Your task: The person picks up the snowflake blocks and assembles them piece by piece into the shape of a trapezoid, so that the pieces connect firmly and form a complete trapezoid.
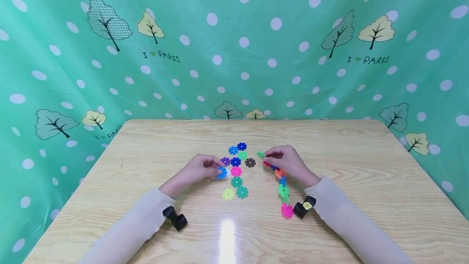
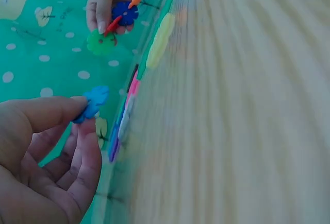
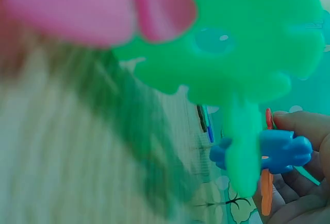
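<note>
Pinching a light-blue flake (image 1: 221, 172) w/ thumb & fingertips, our left hand (image 1: 199, 169) sits at the left edge of the loose flakes (image 1: 236, 170), which lie flat mid-table (image 1: 146, 154). Our right hand (image 1: 287, 162) grips the far end of a joined chain (image 1: 282, 190), fingers curled round it; a green flake (image 1: 261, 155) sticks out at the fingertips. The chain runs toward us along the wrist & ends in a pink flake (image 1: 287, 211) at the near end. Approx. 9 loose flakes lie btw. the 2 hands. Behind the table hangs a green cloth (image 1: 234, 52) w/ dots & trees.
</note>
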`<state>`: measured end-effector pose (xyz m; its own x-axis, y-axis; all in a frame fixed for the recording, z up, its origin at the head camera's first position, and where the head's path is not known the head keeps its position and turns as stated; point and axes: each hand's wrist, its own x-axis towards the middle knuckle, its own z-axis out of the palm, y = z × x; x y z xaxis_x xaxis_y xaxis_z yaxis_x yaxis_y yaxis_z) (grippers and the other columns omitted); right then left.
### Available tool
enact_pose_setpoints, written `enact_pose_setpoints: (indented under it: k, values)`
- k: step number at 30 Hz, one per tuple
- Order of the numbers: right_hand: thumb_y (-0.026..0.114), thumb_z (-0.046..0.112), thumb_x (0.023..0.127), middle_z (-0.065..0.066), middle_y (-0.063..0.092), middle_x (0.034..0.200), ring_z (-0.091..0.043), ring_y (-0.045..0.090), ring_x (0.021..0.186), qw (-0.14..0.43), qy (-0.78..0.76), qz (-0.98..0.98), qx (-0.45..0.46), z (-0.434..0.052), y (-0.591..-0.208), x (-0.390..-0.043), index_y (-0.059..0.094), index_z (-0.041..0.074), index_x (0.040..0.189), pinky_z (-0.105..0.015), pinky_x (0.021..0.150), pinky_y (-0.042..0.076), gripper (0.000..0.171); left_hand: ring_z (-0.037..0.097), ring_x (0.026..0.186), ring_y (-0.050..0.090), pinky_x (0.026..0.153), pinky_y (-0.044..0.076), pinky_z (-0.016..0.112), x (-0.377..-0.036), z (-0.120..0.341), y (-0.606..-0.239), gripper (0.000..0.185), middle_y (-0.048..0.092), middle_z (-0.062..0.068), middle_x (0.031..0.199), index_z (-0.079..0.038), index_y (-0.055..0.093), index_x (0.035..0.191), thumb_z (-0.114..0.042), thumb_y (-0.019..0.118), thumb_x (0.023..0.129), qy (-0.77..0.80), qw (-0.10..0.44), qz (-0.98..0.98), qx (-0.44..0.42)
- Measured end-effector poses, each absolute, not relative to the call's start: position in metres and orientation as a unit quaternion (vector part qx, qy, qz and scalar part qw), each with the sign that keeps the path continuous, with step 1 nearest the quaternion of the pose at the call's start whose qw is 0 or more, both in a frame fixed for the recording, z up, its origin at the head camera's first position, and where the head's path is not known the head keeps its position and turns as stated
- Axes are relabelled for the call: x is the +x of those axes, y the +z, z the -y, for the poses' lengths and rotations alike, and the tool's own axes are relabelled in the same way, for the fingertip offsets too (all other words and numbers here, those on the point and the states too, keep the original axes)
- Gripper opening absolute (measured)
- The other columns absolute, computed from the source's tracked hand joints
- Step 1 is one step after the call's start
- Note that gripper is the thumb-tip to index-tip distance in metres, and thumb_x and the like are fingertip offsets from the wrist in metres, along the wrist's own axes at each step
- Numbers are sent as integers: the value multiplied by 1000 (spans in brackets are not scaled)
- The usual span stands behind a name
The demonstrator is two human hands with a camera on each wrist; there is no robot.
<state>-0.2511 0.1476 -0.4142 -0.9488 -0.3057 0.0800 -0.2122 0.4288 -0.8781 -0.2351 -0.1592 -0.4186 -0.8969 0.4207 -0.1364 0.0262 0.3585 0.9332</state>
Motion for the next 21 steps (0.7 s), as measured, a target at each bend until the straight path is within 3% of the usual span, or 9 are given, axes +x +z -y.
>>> enact_pose_setpoints:
  k: [12,21]
  values:
    - [72,9,82,-8,70,88,-18,63,75,31,-526,-831,-178,-147,-413,-250,73,3,94,-24,66,53,13,18,73,65,70,57,35,-261,107,-403,20,69,7,92,-5,69,106,-10,67,87,594,156,-787,63]
    - [72,11,83,-9,71,89,-17,64,73,32,-525,-831,-181,-147,-412,-250,73,2,93,-25,63,54,13,14,77,65,68,57,28,-269,81,-402,23,70,7,98,-4,69,109,-13,67,88,601,130,-786,66]
